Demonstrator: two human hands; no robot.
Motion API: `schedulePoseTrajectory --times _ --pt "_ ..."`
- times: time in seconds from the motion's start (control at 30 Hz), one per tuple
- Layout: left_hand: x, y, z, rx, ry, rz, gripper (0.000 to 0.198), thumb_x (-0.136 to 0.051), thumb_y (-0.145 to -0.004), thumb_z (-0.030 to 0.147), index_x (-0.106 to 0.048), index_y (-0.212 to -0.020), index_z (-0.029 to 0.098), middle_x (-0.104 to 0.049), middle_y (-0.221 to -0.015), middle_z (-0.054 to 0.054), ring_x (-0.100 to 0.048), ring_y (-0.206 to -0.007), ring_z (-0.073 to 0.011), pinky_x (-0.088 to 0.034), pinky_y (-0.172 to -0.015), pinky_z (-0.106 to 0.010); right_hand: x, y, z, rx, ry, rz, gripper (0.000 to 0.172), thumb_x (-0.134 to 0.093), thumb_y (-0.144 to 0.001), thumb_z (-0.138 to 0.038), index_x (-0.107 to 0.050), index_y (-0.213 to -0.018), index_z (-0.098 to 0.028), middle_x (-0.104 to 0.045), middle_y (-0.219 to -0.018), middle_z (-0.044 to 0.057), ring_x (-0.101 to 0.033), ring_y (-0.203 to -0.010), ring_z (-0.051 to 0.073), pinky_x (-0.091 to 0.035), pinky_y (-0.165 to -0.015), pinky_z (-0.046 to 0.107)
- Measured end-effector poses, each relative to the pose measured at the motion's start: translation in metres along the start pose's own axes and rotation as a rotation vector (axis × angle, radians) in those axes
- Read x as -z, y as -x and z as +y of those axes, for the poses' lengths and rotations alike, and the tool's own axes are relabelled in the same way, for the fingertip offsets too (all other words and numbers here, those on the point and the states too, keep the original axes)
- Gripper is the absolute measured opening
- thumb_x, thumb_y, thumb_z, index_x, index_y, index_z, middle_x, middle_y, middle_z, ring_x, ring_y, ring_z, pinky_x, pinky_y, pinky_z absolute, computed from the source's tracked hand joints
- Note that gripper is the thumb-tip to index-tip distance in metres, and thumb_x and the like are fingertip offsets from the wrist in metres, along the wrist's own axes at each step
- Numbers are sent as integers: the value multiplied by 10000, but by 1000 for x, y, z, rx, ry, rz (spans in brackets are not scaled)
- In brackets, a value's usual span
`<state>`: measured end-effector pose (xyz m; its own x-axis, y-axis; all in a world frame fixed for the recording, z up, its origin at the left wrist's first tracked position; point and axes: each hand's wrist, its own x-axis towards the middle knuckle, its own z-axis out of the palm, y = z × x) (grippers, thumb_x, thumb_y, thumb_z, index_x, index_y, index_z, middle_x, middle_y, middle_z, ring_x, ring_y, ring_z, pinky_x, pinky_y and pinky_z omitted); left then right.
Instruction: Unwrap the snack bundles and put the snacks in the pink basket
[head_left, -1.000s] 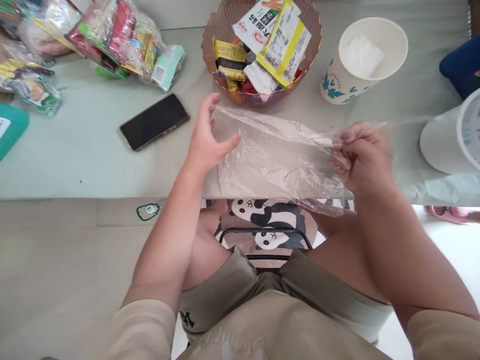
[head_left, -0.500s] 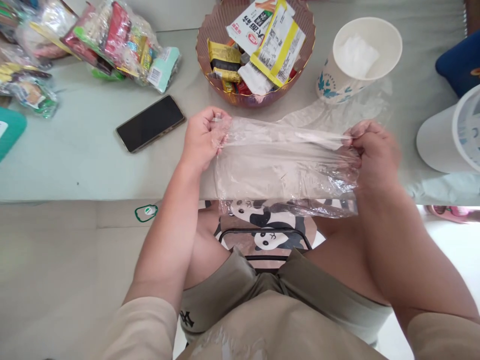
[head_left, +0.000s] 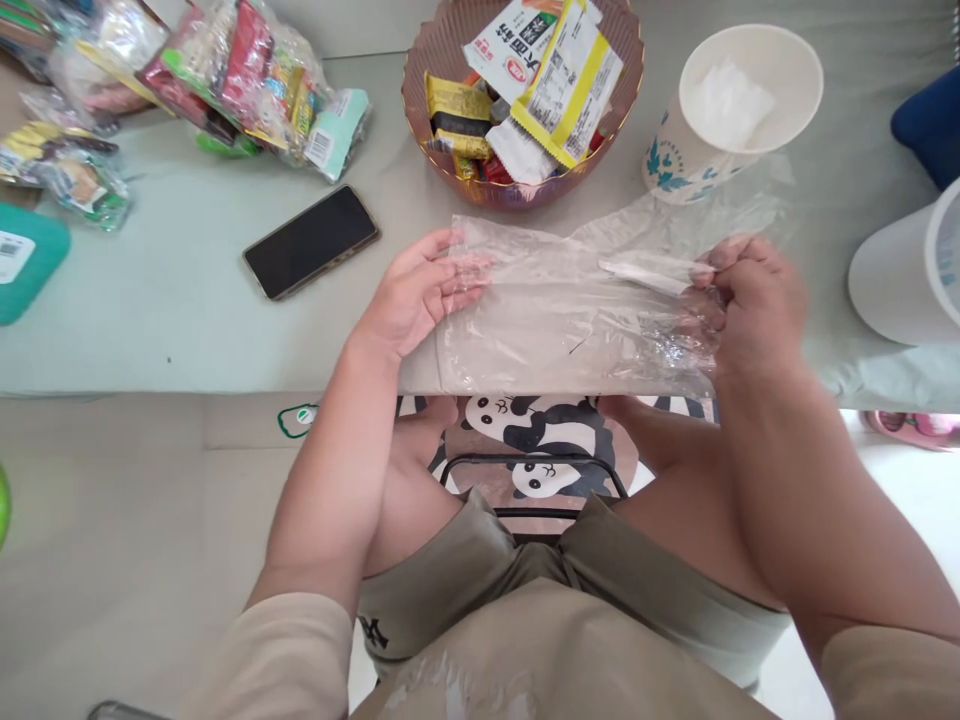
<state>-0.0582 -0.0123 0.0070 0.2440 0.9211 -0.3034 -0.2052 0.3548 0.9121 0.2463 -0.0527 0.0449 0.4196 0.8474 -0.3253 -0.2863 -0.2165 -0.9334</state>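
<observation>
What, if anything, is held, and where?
A clear plastic bag: the right hand pinches its right side; the left hand touches its left edge, grip unclear.

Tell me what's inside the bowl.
The bowl holds a white-and-yellow packet, a white packet with a red logo, a gold packet, a small white packet and red wrapping. What lies beneath them is covered.

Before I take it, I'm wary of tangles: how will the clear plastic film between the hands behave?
The clear, wrinkled plastic film will probably flop, given its soft creases between the left hand and right hand. It's likely light, looking thin, with the pale green tablecloth showing through.
</observation>
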Motion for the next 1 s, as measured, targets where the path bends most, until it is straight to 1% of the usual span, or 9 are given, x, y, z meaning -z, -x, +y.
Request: schedulePoseTrajectory --times 0.13,0.2,0.27,0.37,0.5,0.6,0.7,0.83,1.0 --pt "0 9 11 4 -70 -82 965 -929 -625 334 -455 -1465 307 -806 -1109 -64 -797 -1063 -272 -638 -903 -361 3 0 1 14 16 -15 183 -470 -460 -78 -513 -584 -206 -544 -526 -64 -235 -311 39 -171 -257 160" --pt "1 10 11 -18 -194 -27 1023 -936 -648 321 -401 -1520 332 -810 -1078 -56 -808 -1006 -265 -646 -840 -342 4 0 1 9 21 -11 188 -458 -471 -65 -514 -590 -200 -544 -526 -64 -231 -315 39 -192 -262 156" --pt "2 9 9 -36 -292 46 944 -920 -701 307 -440 -1513 326 -813 -1034 -59 -815 -922 -252 -652 -774 -329 3 -1 1 10 28 22 191 -434 -484 -41 -502 -579 -191 -533 -518 -60 -237 -310 42 -168 -256 154" --pt "6 8 7 -33 -294 90 818 -908 -709 244 -546 -1442 269 -812 -902 -49 -810 -835 -229 -650 -724 -300 0 -1 -1 24 38 87 209 -399 -514 1 -490 -570 -179 -531 -522 -52 -252 -303 42 -108 -250 151" --pt "8 6 8 -32 -225 150 523 -858 -751 195 -679 -1242 219 -785 -760 -20 -799 -755 -202 -628 -640 -246 -3 -2 0 20 54 100 233 -399 -580 37 -478 -593 -181 -537 -530 -58 -233 -288 35 -115 -257 161" --pt "5 3 9 -25 -197 224 333 -806 -784 144 -712 -1097 209 -772 -726 -12 -786 -704 -179 -597 -569 -209 -3 -5 3 23 67 105 232 -409 -585 32 -480 -590 -189 -532 -514 -60 -230 -283 39 -121 -266 172" --pt "5 1 10 -22 -180 283 261 -779 -775 96 -701 -999 203 -763 -713 -9 -772 -684 -160 -598 -575 -201 -1 -8 5 26 92 120 227 -416 -573 21 -492 -588 -193 -531 -502 -65 -231 -288 43 -127 -274 176" --pt "12 -2 8 -50 -215 362 205 -782 -757 131 -672 -910 212 -749 -717 -2 -753 -686 -144 -594 -594 -204 4 -12 7 55 134 170 223 -412 -556 6 -502 -583 -196 -505 -485 -67 -256 -297 51 -136 -278 186" --pt "23 -4 2 -246 -451 360 171 -771 -792 245 -660 -923 238 -713 -726 15 -726 -702 -149 -595 -679 -269 11 -11 13 124 264 72 202 -454 -566 -21 -549 -610 -194 -558 -542 -57 -354 -317 59 -232 -277 197"
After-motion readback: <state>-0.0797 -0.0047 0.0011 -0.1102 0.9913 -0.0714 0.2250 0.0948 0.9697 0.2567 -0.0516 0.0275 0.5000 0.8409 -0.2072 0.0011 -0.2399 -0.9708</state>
